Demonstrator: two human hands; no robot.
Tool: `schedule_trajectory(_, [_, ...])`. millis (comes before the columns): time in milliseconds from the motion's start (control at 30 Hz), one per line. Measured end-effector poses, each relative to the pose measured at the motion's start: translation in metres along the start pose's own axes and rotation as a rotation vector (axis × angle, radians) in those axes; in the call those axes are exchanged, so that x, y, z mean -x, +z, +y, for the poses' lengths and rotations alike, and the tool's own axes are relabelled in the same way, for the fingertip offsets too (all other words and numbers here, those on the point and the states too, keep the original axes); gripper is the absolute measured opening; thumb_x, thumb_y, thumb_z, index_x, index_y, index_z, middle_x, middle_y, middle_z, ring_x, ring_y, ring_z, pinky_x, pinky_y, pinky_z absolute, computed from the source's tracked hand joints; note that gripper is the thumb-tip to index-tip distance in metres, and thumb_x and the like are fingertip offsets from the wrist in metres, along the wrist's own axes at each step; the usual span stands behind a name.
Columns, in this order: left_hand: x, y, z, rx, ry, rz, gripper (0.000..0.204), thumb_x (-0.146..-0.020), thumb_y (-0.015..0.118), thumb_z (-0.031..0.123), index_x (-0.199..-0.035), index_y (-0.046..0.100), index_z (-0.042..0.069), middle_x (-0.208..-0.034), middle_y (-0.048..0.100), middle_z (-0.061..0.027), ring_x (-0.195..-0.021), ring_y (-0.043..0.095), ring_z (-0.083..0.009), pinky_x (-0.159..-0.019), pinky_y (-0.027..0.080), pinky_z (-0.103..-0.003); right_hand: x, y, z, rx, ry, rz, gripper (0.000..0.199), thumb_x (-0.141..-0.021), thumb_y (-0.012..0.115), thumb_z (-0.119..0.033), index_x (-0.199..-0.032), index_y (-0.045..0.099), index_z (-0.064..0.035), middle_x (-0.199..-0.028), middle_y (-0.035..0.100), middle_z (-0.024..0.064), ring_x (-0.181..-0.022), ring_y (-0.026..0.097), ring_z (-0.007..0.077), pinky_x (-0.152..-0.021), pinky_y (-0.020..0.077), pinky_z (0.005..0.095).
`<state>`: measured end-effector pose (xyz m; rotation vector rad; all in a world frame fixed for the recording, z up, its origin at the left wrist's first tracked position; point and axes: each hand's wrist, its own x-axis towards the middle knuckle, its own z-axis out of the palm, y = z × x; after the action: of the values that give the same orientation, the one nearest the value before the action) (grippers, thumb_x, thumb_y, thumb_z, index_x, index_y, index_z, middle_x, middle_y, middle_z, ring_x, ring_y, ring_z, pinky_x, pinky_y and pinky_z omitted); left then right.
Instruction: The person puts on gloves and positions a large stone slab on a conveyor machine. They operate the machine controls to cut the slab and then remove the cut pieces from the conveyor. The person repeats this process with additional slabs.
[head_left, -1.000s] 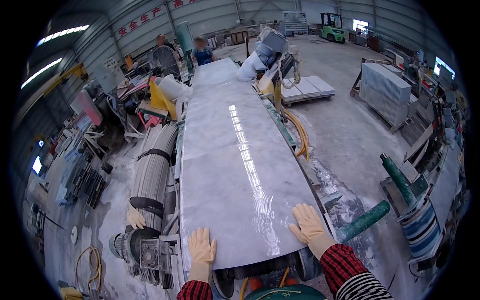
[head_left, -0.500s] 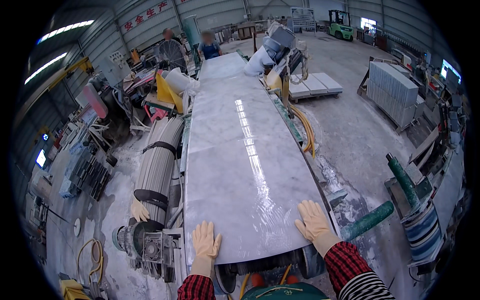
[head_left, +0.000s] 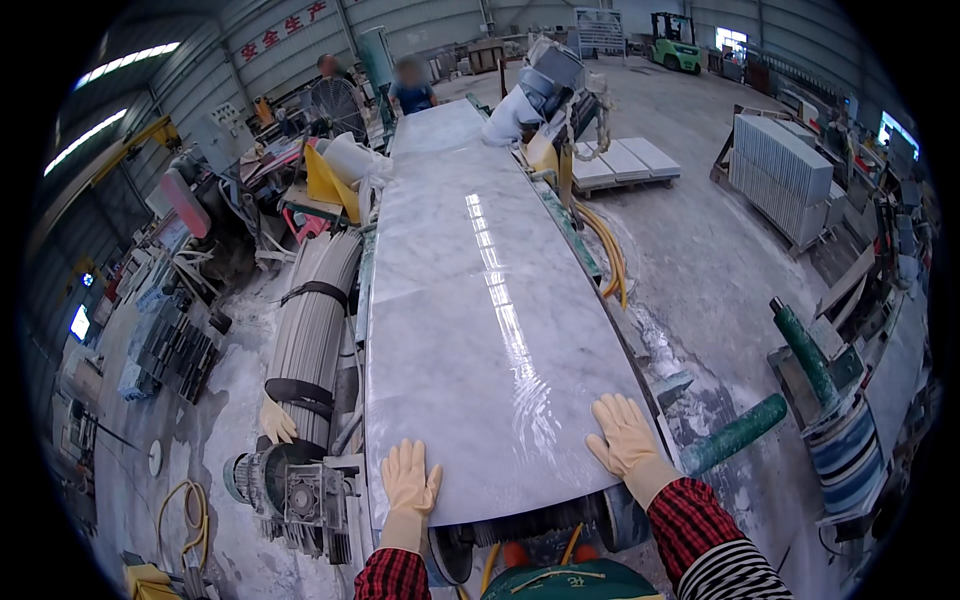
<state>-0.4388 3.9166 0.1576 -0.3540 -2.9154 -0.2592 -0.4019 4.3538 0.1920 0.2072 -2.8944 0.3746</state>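
A long, glossy grey-white stone slab [head_left: 460,360] lies flat on a conveyor, its near edge just in front of me. Both my hands wear cream rubber gloves below red-and-black checked sleeves. On the slab's near left corner rests my left hand [head_left: 408,482], palm down with fingers stretched forward. My right hand [head_left: 625,440] lies flat by the right edge, fingers spread and pointing away. Neither hand grips anything. Under the slab's near end, part of the dark conveyor roller [head_left: 525,530] shows. More slabs [head_left: 440,125] continue toward the far end.
A motor [head_left: 290,490] and a strapped bundle of grey strips [head_left: 312,330] flank the left side, with a loose glove [head_left: 277,420] there. At right, a green post [head_left: 735,435] juts out. Beyond are a tilted machine head [head_left: 545,85], stacked slabs [head_left: 780,170], a green forklift [head_left: 675,45] and a person [head_left: 411,90].
My view has shifted slightly. Both hands stay flat on the slab in nearly the same places, and the slab shows no clear movement.
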Motion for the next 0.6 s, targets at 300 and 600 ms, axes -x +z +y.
schedule_trajectory(300, [-0.0001,0.0025,-0.0014,-0.019,0.023,0.048,0.066,-0.094,0.062,0.041,-0.149,0.047,0.007,-0.154,0.043,-0.0221,-0.142,0.036,-0.0464,-0.118,0.023,-0.058,-0.0017,-0.004,-0.0031,0.006,0.008,-0.028,0.065,-0.093,0.06,-0.043,-0.143,0.047,-0.0046,-0.151,0.044,0.0181,-0.143,0.036,0.0367,-0.122,0.0238,0.0465])
schedule_trajectory(600, [-0.0001,0.0042,-0.0033,-0.016,0.034,0.07,0.066,-0.092,0.064,0.041,-0.147,0.049,0.007,-0.153,0.044,-0.0217,-0.139,0.038,-0.0467,-0.117,0.025,-0.058,-0.0007,-0.0021,-0.001,0.012,0.008,-0.024,0.067,-0.093,0.061,-0.044,-0.144,0.045,-0.0044,-0.151,0.044,0.0182,-0.143,0.036,0.0371,-0.122,0.0236,0.0467])
